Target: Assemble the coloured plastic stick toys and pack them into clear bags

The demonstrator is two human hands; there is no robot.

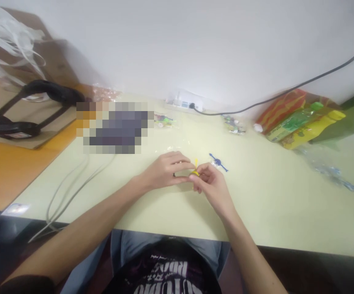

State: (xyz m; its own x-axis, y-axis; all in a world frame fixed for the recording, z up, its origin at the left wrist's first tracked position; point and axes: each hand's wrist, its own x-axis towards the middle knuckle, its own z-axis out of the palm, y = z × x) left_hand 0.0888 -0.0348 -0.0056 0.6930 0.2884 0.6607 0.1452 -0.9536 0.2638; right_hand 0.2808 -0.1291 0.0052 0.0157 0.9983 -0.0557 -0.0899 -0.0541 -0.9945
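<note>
Between my two hands, above the table, is a small yellow plastic piece with a thin arm pointing away from me. My right hand pinches it between thumb and curled fingers. From the other side, my left hand closes its thumb and forefinger on the piece's left edge. Small dark and white bits show among the left fingers; I cannot make out what they are. Just beyond my right hand, a blue plastic piece with two thin arms lies on the pale table.
Small bagged parts and another cluster lie near the wall. Drink bottles and a clear plastic bag are at right. Left are a blurred-out dark object, cables and a black frame. A power strip sits behind.
</note>
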